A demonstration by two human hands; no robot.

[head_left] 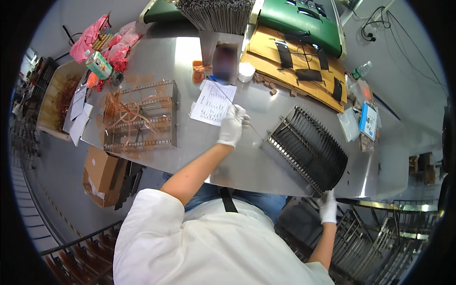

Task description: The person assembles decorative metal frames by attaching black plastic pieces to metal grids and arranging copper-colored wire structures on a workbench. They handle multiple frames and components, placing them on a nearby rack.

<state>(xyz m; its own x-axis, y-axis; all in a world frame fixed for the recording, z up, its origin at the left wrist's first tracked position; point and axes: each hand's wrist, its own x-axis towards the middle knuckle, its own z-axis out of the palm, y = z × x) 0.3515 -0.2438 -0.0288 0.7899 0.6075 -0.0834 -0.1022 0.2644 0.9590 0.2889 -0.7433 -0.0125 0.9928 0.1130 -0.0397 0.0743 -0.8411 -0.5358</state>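
Observation:
My left hand (232, 126), in a white glove, is closed round a thin metal rod (255, 131) above the middle of the metal table. One end of the rod passes over a printed sheet (209, 111); the other reaches toward a metal rack (294, 159). That rack stands at a slant on the right and holds a row of black curved pieces (327, 147). At its near corner, by the table's front edge, my gloved right hand (327, 207) has its fingers closed on the frame. A second rack (174, 114) with clear and copper-coloured strips (126, 114) stands on the left.
A dense bundle of thin rods (216, 16) stands at the back. Cardboard with black pieces (270, 50) lies before a green conveyor (294, 23). Nearby are a white tub (246, 71), a drink bottle (98, 65), pink plastic bags (124, 45) and a blue box (368, 119).

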